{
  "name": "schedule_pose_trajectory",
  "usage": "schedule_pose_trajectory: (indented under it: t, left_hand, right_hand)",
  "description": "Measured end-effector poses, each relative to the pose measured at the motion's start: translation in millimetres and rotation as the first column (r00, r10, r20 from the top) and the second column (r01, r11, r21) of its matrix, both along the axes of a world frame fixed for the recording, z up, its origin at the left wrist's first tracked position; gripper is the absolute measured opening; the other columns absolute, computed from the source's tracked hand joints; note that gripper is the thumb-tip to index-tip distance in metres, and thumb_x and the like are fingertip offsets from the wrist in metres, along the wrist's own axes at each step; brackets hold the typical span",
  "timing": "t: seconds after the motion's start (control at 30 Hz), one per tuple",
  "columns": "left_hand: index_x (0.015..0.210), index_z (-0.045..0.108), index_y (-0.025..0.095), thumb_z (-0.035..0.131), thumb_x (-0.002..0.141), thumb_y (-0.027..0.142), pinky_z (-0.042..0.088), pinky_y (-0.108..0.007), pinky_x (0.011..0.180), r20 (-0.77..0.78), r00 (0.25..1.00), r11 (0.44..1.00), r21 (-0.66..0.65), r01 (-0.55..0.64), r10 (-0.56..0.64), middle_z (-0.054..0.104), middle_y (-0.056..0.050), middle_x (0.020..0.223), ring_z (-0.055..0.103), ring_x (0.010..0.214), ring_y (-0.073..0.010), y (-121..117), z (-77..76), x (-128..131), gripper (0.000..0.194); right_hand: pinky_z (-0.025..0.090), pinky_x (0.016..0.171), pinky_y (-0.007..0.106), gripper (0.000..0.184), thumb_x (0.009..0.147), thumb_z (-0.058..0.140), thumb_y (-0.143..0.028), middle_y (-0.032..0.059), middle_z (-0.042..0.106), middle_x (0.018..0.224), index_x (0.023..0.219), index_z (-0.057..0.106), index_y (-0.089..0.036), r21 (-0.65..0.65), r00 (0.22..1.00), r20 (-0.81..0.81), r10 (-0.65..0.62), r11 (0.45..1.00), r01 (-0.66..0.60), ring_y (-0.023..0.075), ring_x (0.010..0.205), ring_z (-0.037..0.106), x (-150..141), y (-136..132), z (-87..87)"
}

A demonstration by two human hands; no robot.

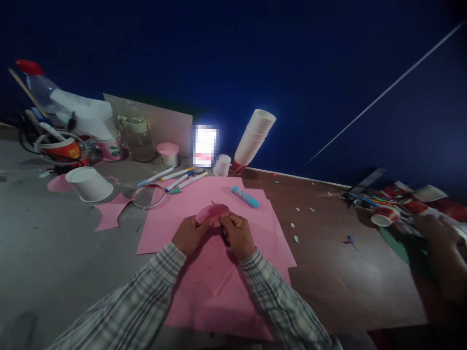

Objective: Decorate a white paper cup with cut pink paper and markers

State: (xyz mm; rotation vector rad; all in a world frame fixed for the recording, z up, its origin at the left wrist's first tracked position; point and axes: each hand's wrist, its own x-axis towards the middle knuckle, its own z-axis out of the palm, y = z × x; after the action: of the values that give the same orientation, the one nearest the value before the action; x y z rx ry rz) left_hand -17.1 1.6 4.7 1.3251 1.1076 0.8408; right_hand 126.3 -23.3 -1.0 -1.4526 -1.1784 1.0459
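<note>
Between my two hands is a round pink paper piece (211,213), held over pink sheets (251,238) on the table. My left hand (191,235) is closed on its left side, the thumb lying along its lower edge. My right hand (238,234) pinches its right edge with thumb and fingers. Just beyond the hands a blue glue stick (245,197) lies on the top sheet. To the left of the sheets are a clear ring (148,196), several marker pens (177,182) and a cut pink scrap (114,212).
A tall stack of paper cups (254,138) leans at the wall beside a small white cup (221,166). An upturned white cup (89,184), a glass jar (136,138) and a tool-filled red cup (63,150) stand left. Another person's hand (438,231) is at the cluttered right side.
</note>
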Motion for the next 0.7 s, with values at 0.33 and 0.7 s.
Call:
schedule_pose_trajectory:
  t: [0.33,0.7]
  left_hand:
    - [0.090,0.073,0.011,0.058,0.074,0.038,0.050,-0.028,0.070,-0.019,0.995,0.994,0.056,0.096,-0.095,0.074,-0.005,0.080,0.064,0.075,-0.0210,0.7,-4.0,-3.8,0.034]
    - [0.084,0.072,0.011,0.067,0.067,0.041,0.050,-0.027,0.064,0.086,0.995,0.998,-0.011,0.056,-0.055,0.073,-0.005,0.073,0.063,0.070,-0.0204,-0.6,-1.9,-2.4,0.035]
  right_hand:
    - [0.022,0.039,0.022,0.044,0.077,0.057,-0.051,-0.0085,0.035,0.041,0.050,0.038,-0.022,-0.021,1.000,-0.015,0.006,1.000,-0.006,0.0064,0.038,0.029,-1.3,-0.5,3.0]
    - [0.022,0.038,0.022,0.041,0.078,0.056,-0.048,-0.0088,0.034,0.041,0.052,0.038,-0.022,-0.029,0.999,-0.028,-0.030,0.999,0.030,0.0065,0.037,0.028,-2.5,-0.6,-3.3]
